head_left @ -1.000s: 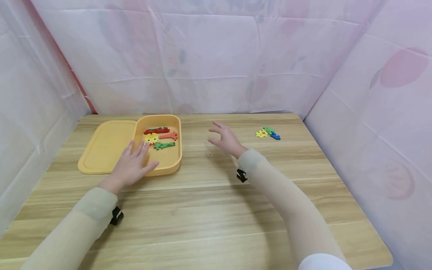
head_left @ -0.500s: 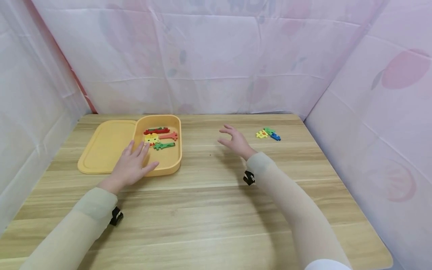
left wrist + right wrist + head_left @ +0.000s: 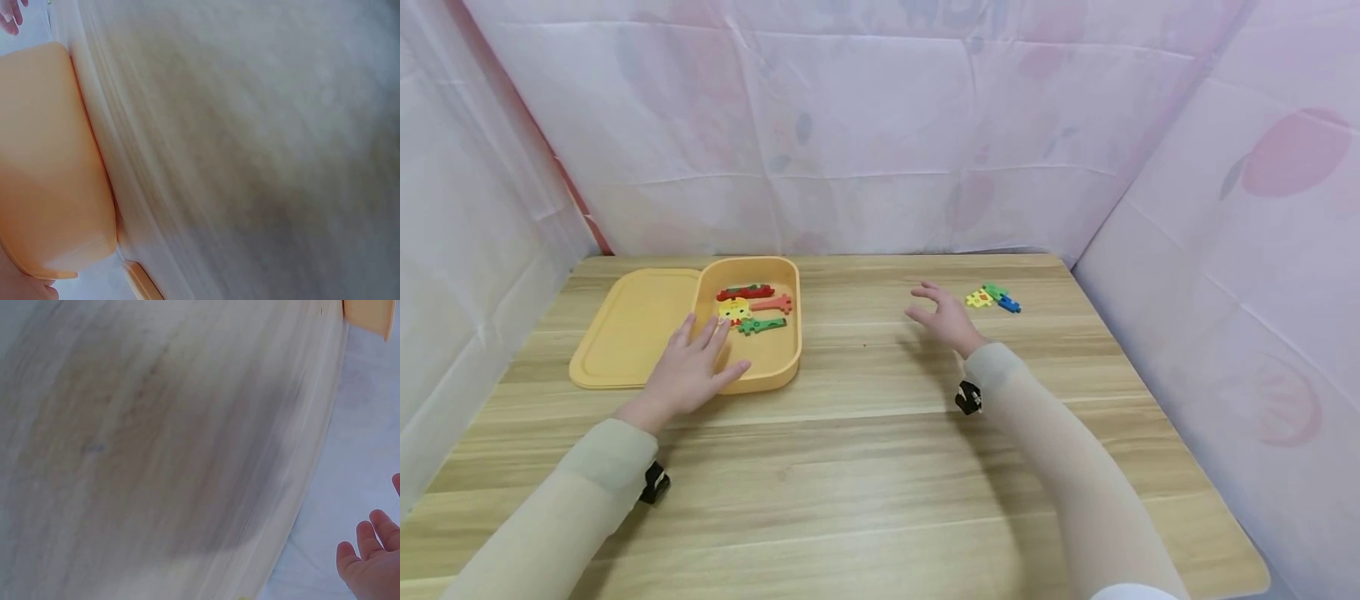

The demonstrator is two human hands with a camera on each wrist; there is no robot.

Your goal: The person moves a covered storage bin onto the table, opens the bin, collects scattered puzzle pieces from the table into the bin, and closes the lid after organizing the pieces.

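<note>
Yellow-orange box (image 3: 775,371), red, yellow, green pieces (image 3: 748,310), light woodgrain table (image 3: 865,467), pink-patterned white cloth (image 3: 850,125)

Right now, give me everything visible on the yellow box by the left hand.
The yellow box looks like matte plastic with rounded corners. It lies open on the wooden table: a deep tub on the right, its flat lid beside it on the left. Red, yellow and green puzzle pieces lie inside. The left hand rests on the near rim, fingers straight.

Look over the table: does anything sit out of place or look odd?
Yes: a small cluster of puzzle pieces lies loose on the table, near the right hand, while the others sit inside the yellow box.
</note>
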